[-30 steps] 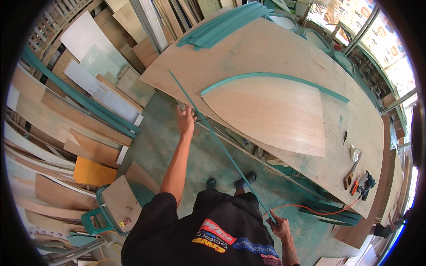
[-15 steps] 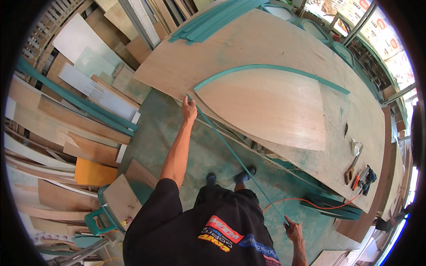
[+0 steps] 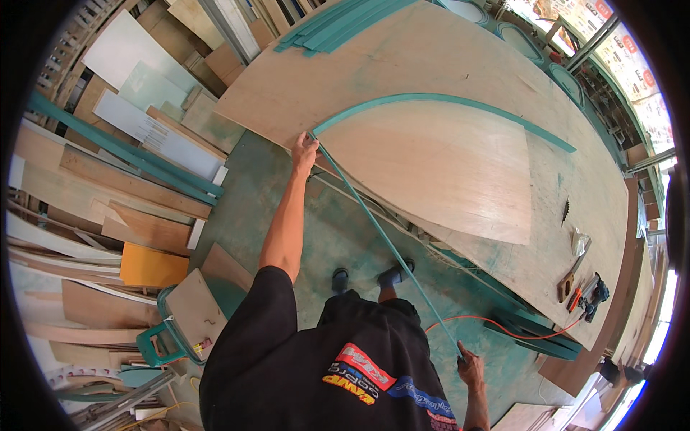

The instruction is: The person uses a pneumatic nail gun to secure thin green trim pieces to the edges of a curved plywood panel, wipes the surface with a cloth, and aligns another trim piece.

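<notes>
A long thin teal strip (image 3: 381,237) stretches between my two hands, running diagonally in front of the worktable's near edge. My left hand (image 3: 305,154) is closed on its far end, right at the left corner of a curved plywood panel (image 3: 445,176). Lower right, my right hand (image 3: 471,364) is closed on the strip's near end. The panel lies flat on a large plywood tabletop (image 3: 402,61). Along the panel's far curved edge runs another teal strip (image 3: 445,97), which extends past the panel on the right.
Teal strips (image 3: 338,29) are stacked at the table's far left. A handsaw (image 3: 571,276), a cordless drill (image 3: 595,296) and an orange hose (image 3: 496,325) are at the right. Boards (image 3: 122,179) lean on the left, beside a teal stool (image 3: 162,345).
My left hand has moved slightly away from me, bringing the strip's far end up to the panel's left corner. My right hand has shifted only a little, still gripping the near end.
</notes>
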Demonstrator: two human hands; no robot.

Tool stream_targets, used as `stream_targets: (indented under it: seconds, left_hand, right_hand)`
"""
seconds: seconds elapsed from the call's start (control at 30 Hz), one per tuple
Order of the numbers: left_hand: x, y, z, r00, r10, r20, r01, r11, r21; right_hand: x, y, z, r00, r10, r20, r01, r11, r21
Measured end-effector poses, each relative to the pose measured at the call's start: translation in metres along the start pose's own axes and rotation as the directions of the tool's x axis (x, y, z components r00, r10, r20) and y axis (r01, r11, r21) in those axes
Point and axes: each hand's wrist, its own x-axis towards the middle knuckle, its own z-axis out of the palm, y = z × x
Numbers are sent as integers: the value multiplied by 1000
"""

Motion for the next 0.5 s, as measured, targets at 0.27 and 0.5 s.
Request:
stream_targets:
  seconds: [0.27,0.5]
  left_hand:
    - [19,-5,-12,999,27,-24,-24,995,100]
    - [16,2,-4,1000,13,11,-14,997,71]
  right_hand:
    - [11,3,5,996,72,55,-71,997,-16]
    - [16,8,7,992,90,93,-91,996,4]
